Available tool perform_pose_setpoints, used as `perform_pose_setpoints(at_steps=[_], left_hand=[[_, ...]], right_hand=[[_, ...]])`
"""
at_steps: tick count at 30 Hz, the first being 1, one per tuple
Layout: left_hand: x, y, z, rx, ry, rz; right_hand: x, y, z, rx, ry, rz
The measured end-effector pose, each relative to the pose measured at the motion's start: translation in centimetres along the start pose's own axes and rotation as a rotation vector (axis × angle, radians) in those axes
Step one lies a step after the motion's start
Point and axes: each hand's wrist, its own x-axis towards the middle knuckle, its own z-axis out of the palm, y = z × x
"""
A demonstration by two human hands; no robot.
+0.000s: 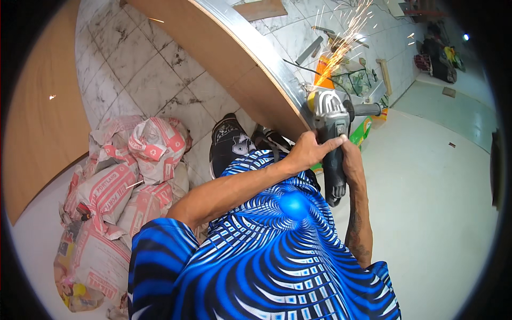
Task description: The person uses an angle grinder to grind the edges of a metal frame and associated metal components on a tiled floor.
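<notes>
Clearly, your left hand (pixel 306 151) and right hand (pixel 349 160) both clamp the grey angle grinder (pixel 332 138), fingers closed, steadying it against the curved wooden panel's metal edge (pixel 266 58), throwing sparks (pixel 346 37).

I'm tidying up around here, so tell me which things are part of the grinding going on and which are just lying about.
In use: angle grinder, held by the left hand and right hand; the metal-edged wooden panel it cuts into; the sparks.

Lying about: pile of sacks; wood offcuts on the tiled floor.
</notes>
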Motion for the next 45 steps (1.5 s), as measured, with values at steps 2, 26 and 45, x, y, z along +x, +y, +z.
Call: perform_pose_setpoints(at_steps=[2, 26, 45], left_hand=[[-0.1, -0.1, 0.1, -0.013, -0.005, -0.011], [0.0, 0.2, -0.1, 0.008, 0.039, -0.075], [0.0, 0.6, -0.1, -0.107, 0.024, 0.003]], right_hand=[[0.1, 0.3, -0.1, -0.023, 0.017, -0.001], [0.1, -0.9, 0.6, -0.06, 0.0, -0.079], [0.9, 0.0, 0.2, -0.103, 0.035, -0.084]])
